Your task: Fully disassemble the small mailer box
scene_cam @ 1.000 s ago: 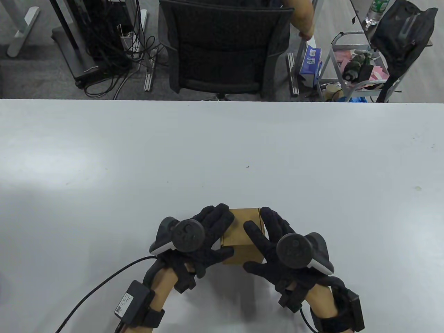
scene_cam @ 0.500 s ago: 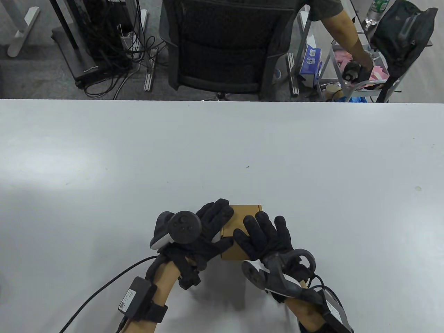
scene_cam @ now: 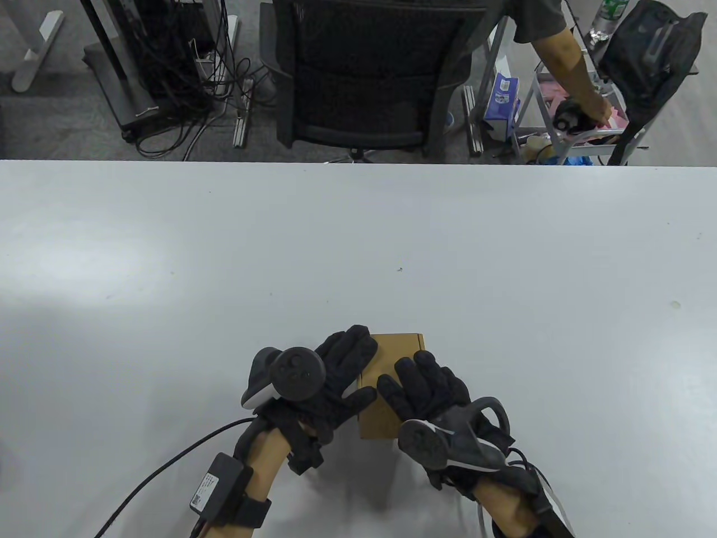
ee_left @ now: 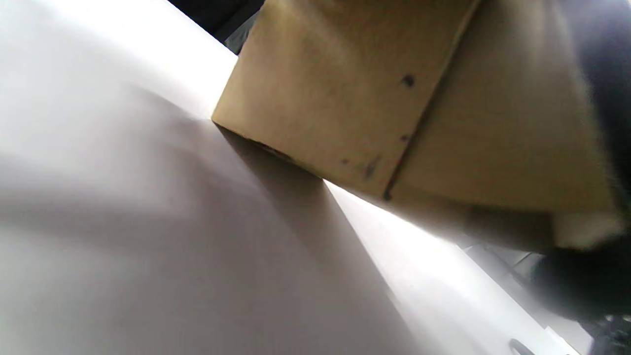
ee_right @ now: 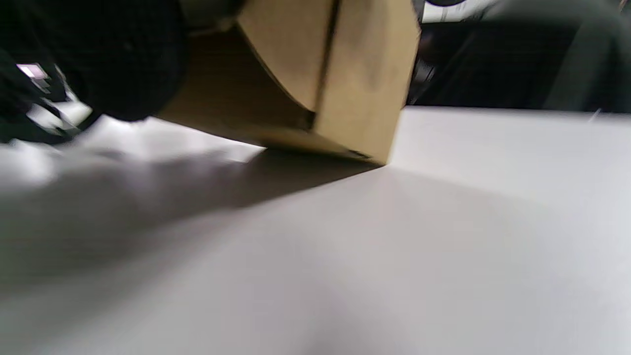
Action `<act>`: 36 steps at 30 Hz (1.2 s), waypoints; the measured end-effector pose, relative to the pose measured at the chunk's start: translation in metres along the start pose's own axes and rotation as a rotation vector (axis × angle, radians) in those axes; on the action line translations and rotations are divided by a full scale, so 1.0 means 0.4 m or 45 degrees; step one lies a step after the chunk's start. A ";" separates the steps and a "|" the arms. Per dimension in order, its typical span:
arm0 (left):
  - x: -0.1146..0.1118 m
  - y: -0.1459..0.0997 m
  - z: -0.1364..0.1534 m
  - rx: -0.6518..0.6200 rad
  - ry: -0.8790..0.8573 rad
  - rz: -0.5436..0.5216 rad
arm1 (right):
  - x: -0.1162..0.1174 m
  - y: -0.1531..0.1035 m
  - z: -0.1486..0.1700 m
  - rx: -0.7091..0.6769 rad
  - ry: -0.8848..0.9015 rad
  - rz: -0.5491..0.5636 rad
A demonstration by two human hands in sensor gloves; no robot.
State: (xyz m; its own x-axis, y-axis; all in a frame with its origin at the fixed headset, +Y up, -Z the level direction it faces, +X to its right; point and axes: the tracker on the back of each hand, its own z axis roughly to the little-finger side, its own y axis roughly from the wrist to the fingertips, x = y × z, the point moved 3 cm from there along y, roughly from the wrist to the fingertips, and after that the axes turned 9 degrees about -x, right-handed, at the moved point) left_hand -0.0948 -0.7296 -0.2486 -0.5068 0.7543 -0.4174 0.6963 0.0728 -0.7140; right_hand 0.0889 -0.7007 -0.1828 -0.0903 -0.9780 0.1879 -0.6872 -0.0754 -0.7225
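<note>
Near the desk's (scene_cam: 358, 235) front edge, the right hand (scene_cam: 431, 386) has rolled over the still-closed cardboard box (scene_cam: 395, 350), fingers now curled across its top, while the left hand (scene_cam: 336, 370) grips its side, seemingly poised to open the lid.

An office or lab: white table (scene_cam: 358, 235), mesh chair (scene_cam: 364, 73), tangled cables (scene_cam: 185, 73), cluttered cart (scene_cam: 566, 112) behind.

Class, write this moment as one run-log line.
stage: box still assembled | mailer box: tilted on table | left hand: grips left side | right hand: grips top
</note>
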 end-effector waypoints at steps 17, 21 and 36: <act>-0.018 -0.028 -0.003 0.026 -0.010 0.005 | -0.075 -0.052 0.041 -0.112 0.524 0.084; -0.017 -0.031 0.001 0.031 -0.043 0.001 | -0.110 -0.087 0.084 0.004 0.484 0.197; -0.019 -0.031 0.002 0.053 -0.036 0.012 | -0.116 -0.080 -0.077 0.289 -0.705 0.505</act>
State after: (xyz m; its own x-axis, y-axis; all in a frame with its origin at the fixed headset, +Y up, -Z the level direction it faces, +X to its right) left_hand -0.0999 -0.7366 -0.2368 -0.5150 0.7360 -0.4393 0.6797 0.0385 -0.7324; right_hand 0.0929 -0.6469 -0.1481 0.1182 -0.8905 -0.4393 -0.5065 0.3265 -0.7981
